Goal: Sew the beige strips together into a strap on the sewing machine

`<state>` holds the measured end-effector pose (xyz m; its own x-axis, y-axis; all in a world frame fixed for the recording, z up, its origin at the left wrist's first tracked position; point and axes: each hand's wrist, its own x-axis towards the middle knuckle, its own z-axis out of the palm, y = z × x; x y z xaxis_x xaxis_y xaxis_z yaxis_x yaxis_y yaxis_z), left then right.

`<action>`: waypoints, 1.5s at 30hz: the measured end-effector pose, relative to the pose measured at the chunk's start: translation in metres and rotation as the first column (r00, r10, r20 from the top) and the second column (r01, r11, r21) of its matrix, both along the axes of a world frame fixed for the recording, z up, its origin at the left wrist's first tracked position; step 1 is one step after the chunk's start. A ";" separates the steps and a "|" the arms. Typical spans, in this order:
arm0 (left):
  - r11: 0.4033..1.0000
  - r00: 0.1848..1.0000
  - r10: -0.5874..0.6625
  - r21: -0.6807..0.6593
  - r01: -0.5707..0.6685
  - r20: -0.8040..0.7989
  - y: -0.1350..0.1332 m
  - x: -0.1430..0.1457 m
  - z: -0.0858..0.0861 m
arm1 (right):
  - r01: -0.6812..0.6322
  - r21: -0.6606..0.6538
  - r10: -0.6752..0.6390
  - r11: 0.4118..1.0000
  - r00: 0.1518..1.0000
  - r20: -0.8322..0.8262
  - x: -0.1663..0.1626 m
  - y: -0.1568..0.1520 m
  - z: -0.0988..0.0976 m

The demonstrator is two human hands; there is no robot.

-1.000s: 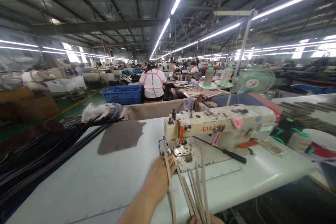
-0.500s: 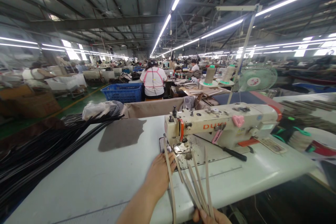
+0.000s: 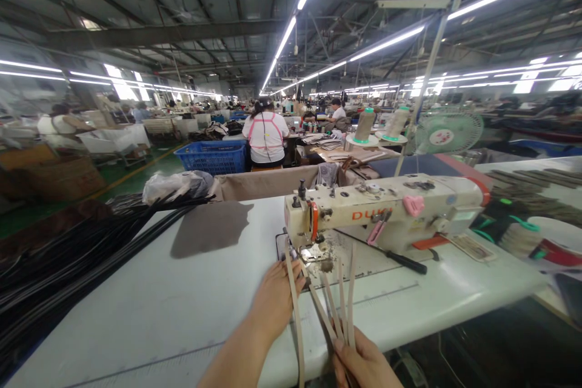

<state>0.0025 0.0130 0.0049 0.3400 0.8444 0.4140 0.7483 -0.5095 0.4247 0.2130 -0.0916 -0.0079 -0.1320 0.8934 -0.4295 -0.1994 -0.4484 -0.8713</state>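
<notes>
A cream sewing machine (image 3: 386,209) stands on the white table (image 3: 182,309). Several beige straps (image 3: 341,300) fan out from under its presser foot (image 3: 316,251) toward me. My left hand (image 3: 275,297) lies flat on the table just left of the foot, fingers stretched out, touching one long strap (image 3: 295,315). My right hand (image 3: 364,361) at the bottom edge is closed around the near ends of the other straps.
A bundle of black strips (image 3: 77,260) lies along the table's left side beside a grey fabric piece (image 3: 209,230). Thread cones (image 3: 364,124), a green fan (image 3: 448,133), a blue crate (image 3: 213,157) and a seated worker (image 3: 266,136) are behind the machine.
My right hand has risen into view and gathered the fanned straps closer together. The left hand has stayed beside the presser foot.
</notes>
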 end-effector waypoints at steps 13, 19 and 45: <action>0.998 0.998 0.009 0.068 -0.005 -0.055 -0.001 0.001 0.002 | 0.067 0.036 -0.064 0.997 0.995 -0.074 -0.036 0.031 0.049; 0.996 0.998 0.016 0.088 -0.010 -0.067 0.000 0.000 -0.002 | 0.070 0.023 -0.068 0.997 0.996 -0.057 -0.040 0.047 0.051; 0.995 1.000 -0.025 0.099 0.023 0.018 0.007 0.000 -0.012 | -0.008 0.150 0.009 0.989 1.000 -0.008 -0.040 0.074 0.021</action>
